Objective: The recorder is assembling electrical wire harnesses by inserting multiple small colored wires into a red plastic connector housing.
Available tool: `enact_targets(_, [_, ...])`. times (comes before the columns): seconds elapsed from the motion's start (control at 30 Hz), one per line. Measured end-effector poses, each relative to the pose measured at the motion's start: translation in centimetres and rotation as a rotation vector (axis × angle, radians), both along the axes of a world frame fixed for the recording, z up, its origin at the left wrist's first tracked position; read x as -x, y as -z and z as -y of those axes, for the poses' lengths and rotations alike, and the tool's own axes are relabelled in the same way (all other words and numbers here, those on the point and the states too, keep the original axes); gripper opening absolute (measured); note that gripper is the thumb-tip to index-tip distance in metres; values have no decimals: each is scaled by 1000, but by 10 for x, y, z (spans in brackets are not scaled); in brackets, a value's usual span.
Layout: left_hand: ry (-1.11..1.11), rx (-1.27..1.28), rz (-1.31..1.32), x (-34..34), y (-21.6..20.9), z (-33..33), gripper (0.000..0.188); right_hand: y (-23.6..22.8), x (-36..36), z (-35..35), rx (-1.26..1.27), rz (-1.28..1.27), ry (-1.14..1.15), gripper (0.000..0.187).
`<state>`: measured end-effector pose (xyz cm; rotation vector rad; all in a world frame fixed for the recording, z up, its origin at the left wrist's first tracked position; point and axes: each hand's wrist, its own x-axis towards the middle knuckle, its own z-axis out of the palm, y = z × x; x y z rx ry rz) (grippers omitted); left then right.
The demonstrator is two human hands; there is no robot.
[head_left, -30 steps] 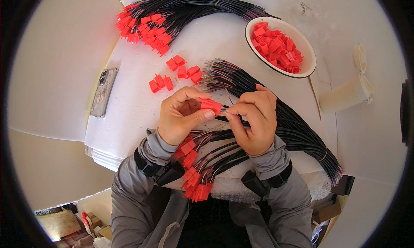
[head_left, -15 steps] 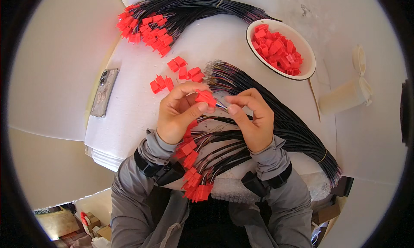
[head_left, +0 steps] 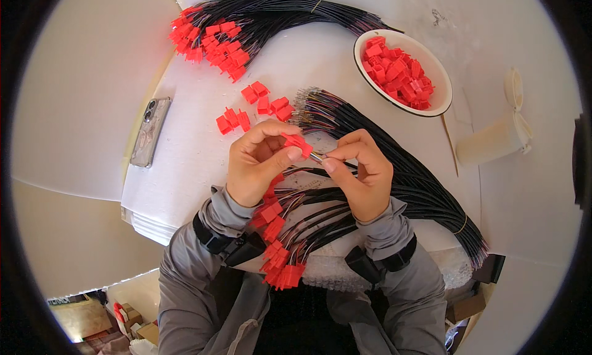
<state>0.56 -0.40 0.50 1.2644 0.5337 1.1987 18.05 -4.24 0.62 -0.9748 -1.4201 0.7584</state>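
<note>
Head view: at middle of frame, grasping red connector (head_left: 298, 145) with fingers of left hand (head_left: 251, 170); pinching thin wires (head_left: 316, 157) at connector's end with fingers of right hand (head_left: 369, 182). Visible in upper right: white bowl (head_left: 401, 39) of similar pieces (head_left: 399, 74).

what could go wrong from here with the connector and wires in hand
The thin wires pinched by the right hand might bend or slip near the red connector in the left hand.

The loose red connectors lie just beyond the left hand, so a stray knuckle could scatter them.

Exposed wire ends nearby might snag or bend if brushed.
</note>
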Motion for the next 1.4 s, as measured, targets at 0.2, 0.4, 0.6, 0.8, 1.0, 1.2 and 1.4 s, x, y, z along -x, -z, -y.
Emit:
enact_targets(0.2, [-32,132,17,0,-1,-1,24,2,-2,-1,173,-256,-161,8])
enact_targets(0.4, [-27,175,56,1,2,-3,22,3,-1,-4,39,-125,-7,9])
enact_targets(0.6, [-14,181,82,2,4,-4,22,-3,-3,-4,-141,139,211,12])
enact_targets(0.8, [-20,220,111,-1,2,-3,22,-3,-4,-4,-164,178,225,13])
enact_targets(1.0, [-22,227,90,0,0,-2,22,-5,-4,-2,-180,208,235,14])
enact_targets(1.2, [-18,228,100,1,1,-2,23,-5,-3,-2,-203,232,231,13])
enact_targets(1.4, [-13,215,100,0,-1,-2,23,-5,-4,-2,-155,191,194,11])
